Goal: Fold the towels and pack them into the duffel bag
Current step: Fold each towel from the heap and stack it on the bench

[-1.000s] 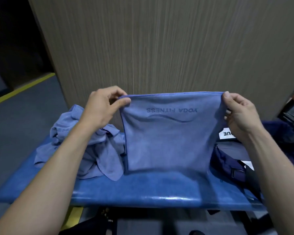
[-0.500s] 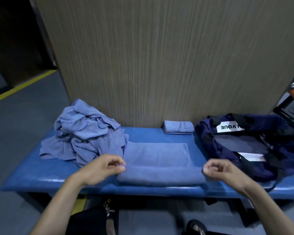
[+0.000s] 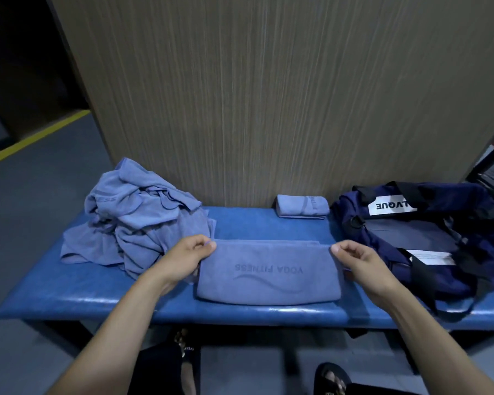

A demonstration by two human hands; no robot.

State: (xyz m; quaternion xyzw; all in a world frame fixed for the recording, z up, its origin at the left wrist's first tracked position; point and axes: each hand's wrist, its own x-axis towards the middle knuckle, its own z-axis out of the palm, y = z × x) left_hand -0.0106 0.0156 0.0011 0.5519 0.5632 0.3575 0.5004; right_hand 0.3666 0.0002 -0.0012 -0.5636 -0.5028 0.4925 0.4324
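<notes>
At the counter's front edge, the left hand (image 3: 189, 256) and right hand (image 3: 354, 259) each pinch a far corner of the folded towel (image 3: 268, 276) lying on the counter (image 3: 69, 295). Crumpled towels (image 3: 137, 223) sit left, a rolled towel (image 3: 301, 206) behind, and the duffel bag (image 3: 428, 240) right.

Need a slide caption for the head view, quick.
Both hands, left hand and right hand, pinch the folded towel on the bench.
</notes>
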